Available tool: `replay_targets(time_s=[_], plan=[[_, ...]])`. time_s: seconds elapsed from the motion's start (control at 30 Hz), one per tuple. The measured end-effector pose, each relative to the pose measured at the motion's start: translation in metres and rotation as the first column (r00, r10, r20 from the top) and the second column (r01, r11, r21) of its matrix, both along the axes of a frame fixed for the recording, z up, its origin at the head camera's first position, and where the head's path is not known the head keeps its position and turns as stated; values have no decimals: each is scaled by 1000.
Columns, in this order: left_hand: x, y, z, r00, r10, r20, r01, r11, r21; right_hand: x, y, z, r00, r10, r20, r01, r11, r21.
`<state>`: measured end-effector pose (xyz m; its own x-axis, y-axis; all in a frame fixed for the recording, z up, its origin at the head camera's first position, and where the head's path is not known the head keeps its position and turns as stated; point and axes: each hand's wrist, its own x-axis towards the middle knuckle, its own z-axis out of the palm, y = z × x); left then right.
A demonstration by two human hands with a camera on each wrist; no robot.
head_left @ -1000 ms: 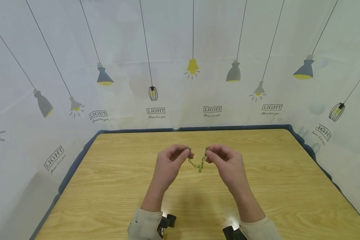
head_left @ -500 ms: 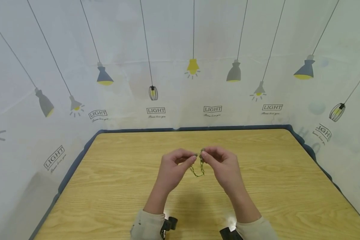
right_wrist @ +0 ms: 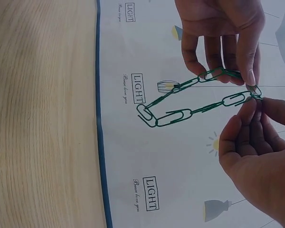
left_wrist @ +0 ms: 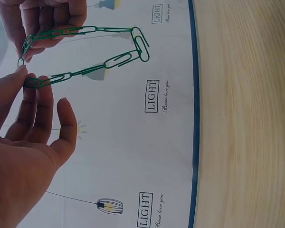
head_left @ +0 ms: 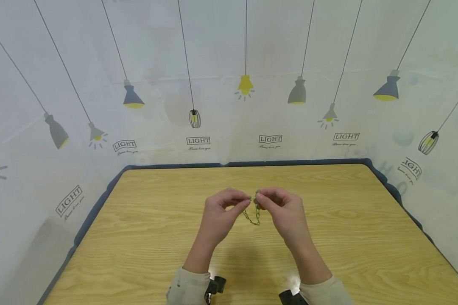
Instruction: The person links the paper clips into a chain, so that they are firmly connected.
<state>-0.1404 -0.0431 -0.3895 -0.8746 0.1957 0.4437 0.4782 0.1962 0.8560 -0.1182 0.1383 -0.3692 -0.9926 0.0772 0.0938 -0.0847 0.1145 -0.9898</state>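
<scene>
A chain of linked green paper clips (head_left: pixel 258 217) hangs between my two hands above the table. My left hand (head_left: pixel 219 218) pinches one end clip between thumb and forefinger. With thumb and fingertips, my right hand (head_left: pixel 284 214) pinches the other end. Both sets of fingertips are close together, so the chain droops in a narrow loop. In the left wrist view the chain (left_wrist: pixel 119 59) stretches away from the fingertips and doubles back. The right wrist view shows several joined clips (right_wrist: pixel 173 117); the end clips are partly hidden by the fingers.
A wooden table (head_left: pixel 145 237) lies under the hands, with a dark blue edging (head_left: pixel 290 162) along its back and sides. Behind it hangs a pale backdrop (head_left: pixel 221 51) printed with lamps and lettering. A black wrist camera (head_left: pixel 215 284) sits by the left sleeve.
My hands have come together from a wider spacing, the left moving right and the right slightly left. The chain has gone from a wide sag to a narrow loop. Both hands keep their pinch.
</scene>
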Motion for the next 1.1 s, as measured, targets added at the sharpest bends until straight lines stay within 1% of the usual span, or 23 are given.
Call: replay_targets(time_s=[0.3, 0.43, 0.57, 0.73, 0.83, 0.9, 1.0, 1.1], plan=[[1, 1, 1, 998, 44, -47, -44, 999, -13, 2, -1, 1, 1000, 12, 12, -12, 1000, 0], [1, 2, 0, 997, 60, -56, -61, 998, -13, 2, -2, 0, 999, 39, 27, -39, 999, 17], [2, 3, -1, 996, 70, -53, -71, 997, -19, 2, -1, -2, 996, 79, 47, -83, 993, 80], [3, 4, -2, 995, 83, -56, -84, 996, -22, 1, 1, -2, 990, 123, 72, -133, 977, 168], [3, 4, -3, 997, 77, -12, -77, 997, -4, 0, 5, -2, 986, 161, 32, -164, 971, 176], [2, 2, -3, 996, 66, 60, -68, 997, 31, 0, 9, -3, 981, 196, -16, -190, 966, 175], [1, 0, -1, 985, 43, 167, -64, 991, 122, 0, 16, -5, 961, 259, -102, -238, 954, 181], [1, -2, 3, 973, 3, 232, -57, 973, 225, -1, 20, -7, 940, 298, -166, -250, 933, 257]])
